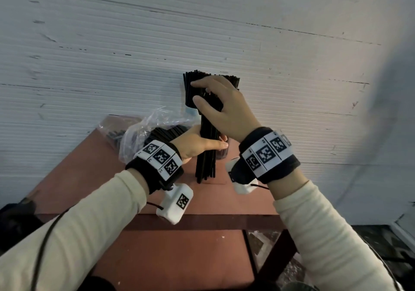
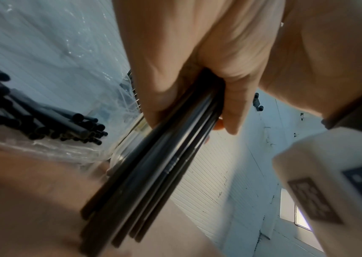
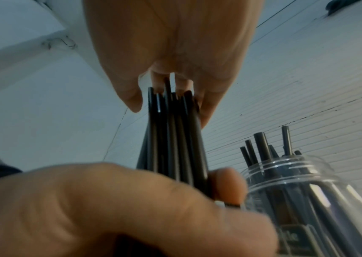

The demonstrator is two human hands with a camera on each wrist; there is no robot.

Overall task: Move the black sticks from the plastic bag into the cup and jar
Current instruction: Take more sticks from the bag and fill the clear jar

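Observation:
A bundle of black sticks (image 1: 205, 162) stands upright, its lower ends on the red-brown table (image 1: 96, 169). My left hand (image 1: 197, 144) grips the bundle (image 2: 153, 173) round its middle. My right hand (image 1: 215, 106) curls round the upper ends (image 3: 173, 130), thumb on one side and fingers on the other. The clear plastic bag (image 1: 139, 133) lies at the back left with more sticks (image 2: 44, 121) inside. A clear jar (image 3: 307, 191) holding several sticks stands just right of the bundle, mostly hidden behind my hands in the head view (image 1: 223, 153). I cannot make out a cup.
A white ribbed wall (image 1: 292, 54) rises directly behind the table. The table's front edge (image 1: 202, 221) runs below my wrists, with a dark frame and floor beneath. A dark object (image 1: 15, 212) sits at the far left.

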